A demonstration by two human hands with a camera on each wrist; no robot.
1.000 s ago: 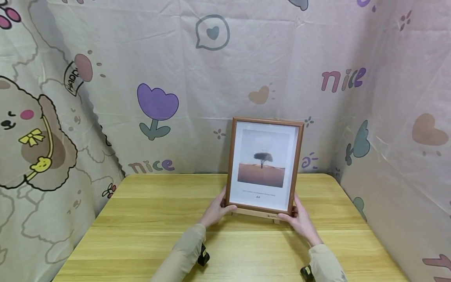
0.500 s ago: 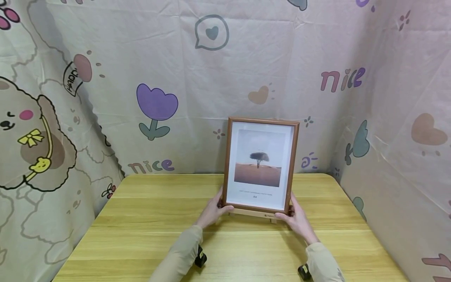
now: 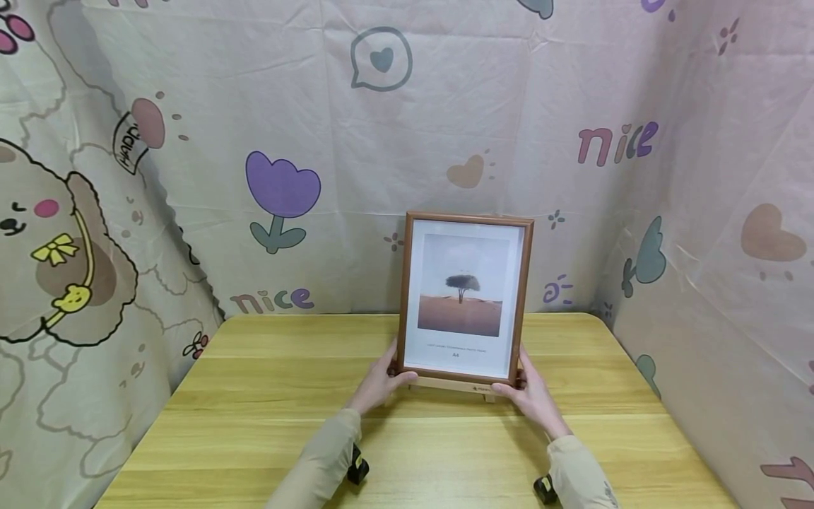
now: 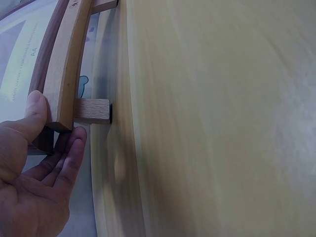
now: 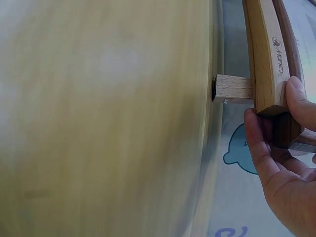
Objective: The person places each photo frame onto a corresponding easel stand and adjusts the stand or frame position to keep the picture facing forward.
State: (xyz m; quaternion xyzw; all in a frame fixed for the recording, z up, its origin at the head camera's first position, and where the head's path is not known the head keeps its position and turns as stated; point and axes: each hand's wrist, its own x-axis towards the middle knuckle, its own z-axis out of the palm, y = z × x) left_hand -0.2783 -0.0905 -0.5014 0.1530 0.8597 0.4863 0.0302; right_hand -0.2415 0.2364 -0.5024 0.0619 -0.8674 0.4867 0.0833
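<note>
A brown wooden picture frame (image 3: 461, 297) with a print of a lone tree leans slightly back on a small light-wood easel (image 3: 448, 384). My left hand (image 3: 378, 385) grips its lower left corner, thumb on the front. At the lower right corner my right hand (image 3: 531, 399) holds on the same way. In the left wrist view, the fingers of the left hand (image 4: 42, 182) reach under the end of the easel's ledge (image 4: 66, 69). The right wrist view has the right hand (image 5: 286, 168) around the other corner, beside a stubby easel foot (image 5: 233, 89). The easel's back is hidden.
Yellow wood-grain boards make up the table (image 3: 286, 424). A printed cloth (image 3: 369, 141) hangs behind it and along both sides. Black wrist cameras (image 3: 357, 466) sit on both sleeves, close above the tabletop.
The picture frame and easel have shifted a little to the left, both hands moving along with them. The grip at both lower corners stays the same.
</note>
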